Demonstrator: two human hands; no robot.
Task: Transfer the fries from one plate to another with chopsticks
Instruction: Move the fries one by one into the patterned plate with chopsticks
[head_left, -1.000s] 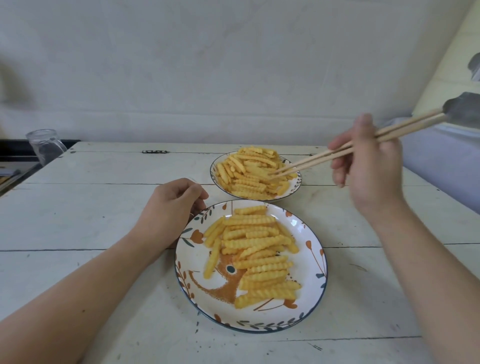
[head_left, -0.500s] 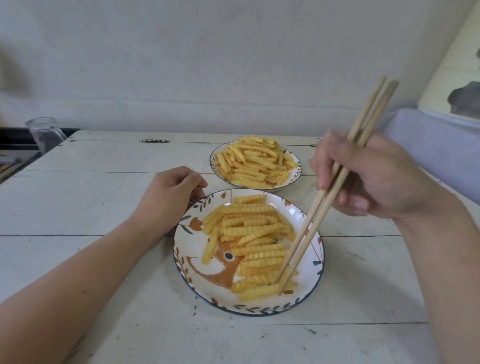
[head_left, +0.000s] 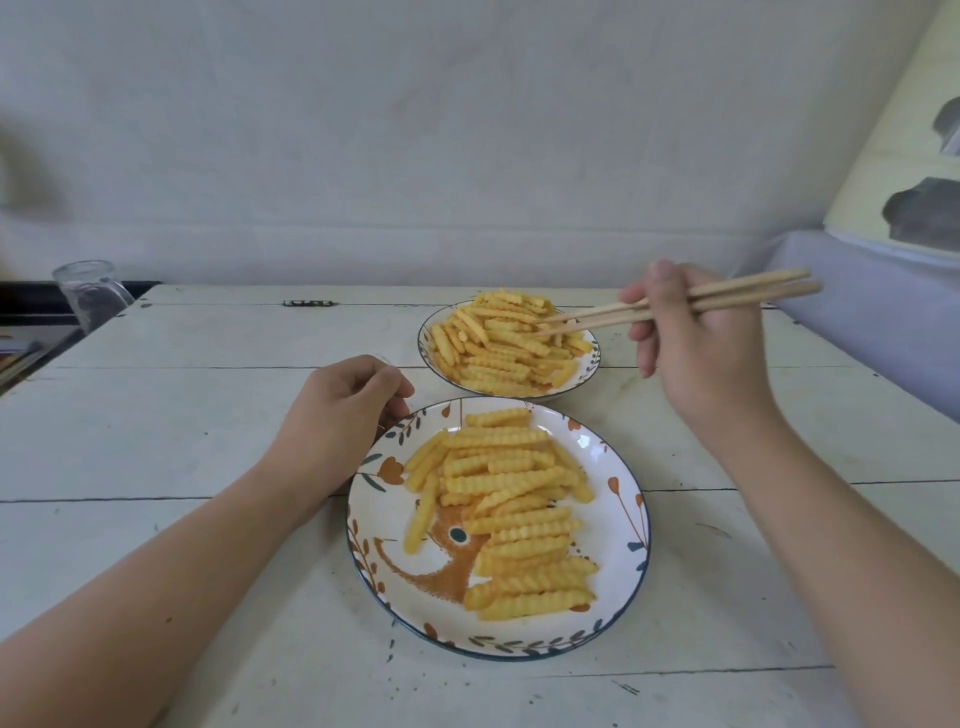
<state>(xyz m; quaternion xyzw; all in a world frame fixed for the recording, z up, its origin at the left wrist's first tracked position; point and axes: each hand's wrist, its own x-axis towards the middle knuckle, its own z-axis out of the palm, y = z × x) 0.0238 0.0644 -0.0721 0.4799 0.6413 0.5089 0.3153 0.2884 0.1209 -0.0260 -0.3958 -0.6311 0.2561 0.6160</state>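
Fries (head_left: 511, 525) cover the near plate (head_left: 626, 512) at lower centre; more fill the far plate (head_left: 586, 375). Right hand (head_left: 698, 332) pinches chopsticks (head_left: 675, 304), tips over the far pile. Left hand (head_left: 337, 421), fingers curled, touches the near plate's rim on the tabletop (head_left: 156, 415).

Soft, even daylight filled the frame, with no glare. Faint shadows lay under the plates (head_left: 631, 512) on the tabletop (head_left: 156, 441). Edges bowed from wide-angle distortion; the upper left corner was blurred.
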